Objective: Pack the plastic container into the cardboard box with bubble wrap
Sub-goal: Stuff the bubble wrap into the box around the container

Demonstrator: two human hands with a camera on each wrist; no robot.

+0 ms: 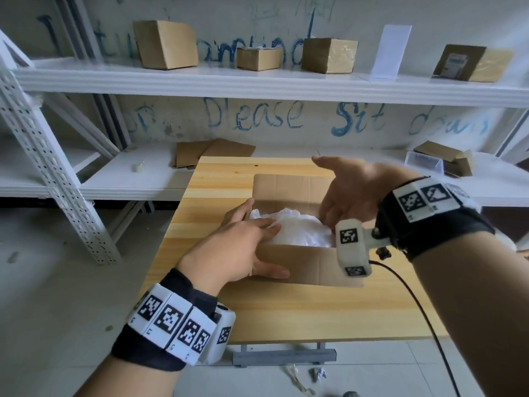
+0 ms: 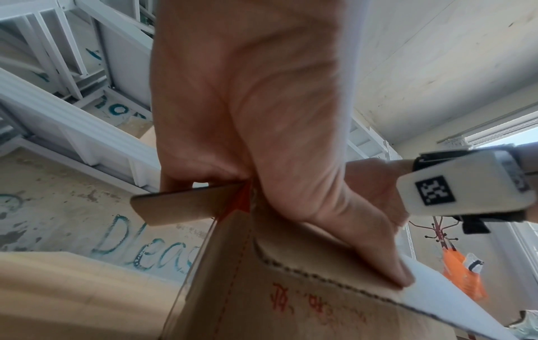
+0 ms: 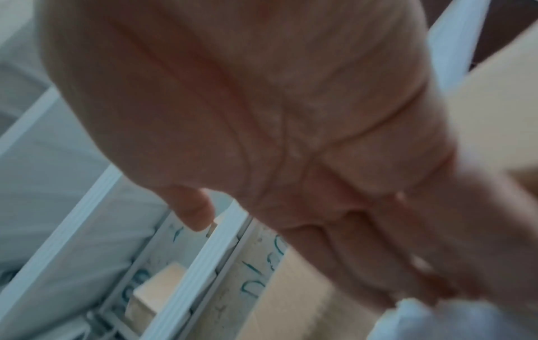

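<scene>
Bare table (image 1: 286, 316) rings the open cardboard box (image 1: 309, 267). The left hand (image 1: 237, 247) clasps its 8 o'clock corner. The right hand (image 1: 352, 190), fingers slack, hangs over the bubble wrap (image 1: 300, 230) at 3 o'clock.

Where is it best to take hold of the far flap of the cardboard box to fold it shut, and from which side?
Take the far flap at its free upper edge, reaching over from above with the open right hand, which hovers nearest. The flap stands open, hinged at the cardboard box rim, so that edge probably swings easiest.
</scene>
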